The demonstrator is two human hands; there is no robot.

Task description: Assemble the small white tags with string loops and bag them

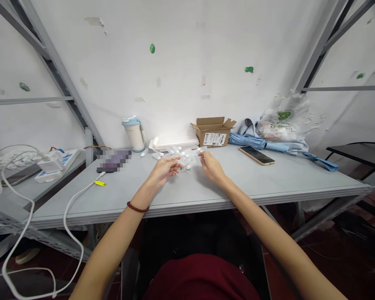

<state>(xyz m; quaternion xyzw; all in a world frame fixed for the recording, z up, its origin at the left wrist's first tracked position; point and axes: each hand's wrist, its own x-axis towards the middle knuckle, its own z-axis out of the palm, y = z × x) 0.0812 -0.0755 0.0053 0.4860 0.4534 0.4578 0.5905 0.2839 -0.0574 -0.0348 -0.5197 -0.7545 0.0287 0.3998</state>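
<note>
left hand (pixel 166 170): loosely open | right hand (pixel 211 166): fingers curled, grip unclear | small white plastic pieces (pixel 190 161): heaped between hands | risk: careless sweep could scatter loose heap

Just behind the left hand (pixel 165 171) there is a beaded bracelet (pixel 138 208) (its colour is dark red). Both forearms (pixel 256 210) are bare, and farther back from the hand a plain, deep-red garment (pixel 203 277) is visible.
</note>
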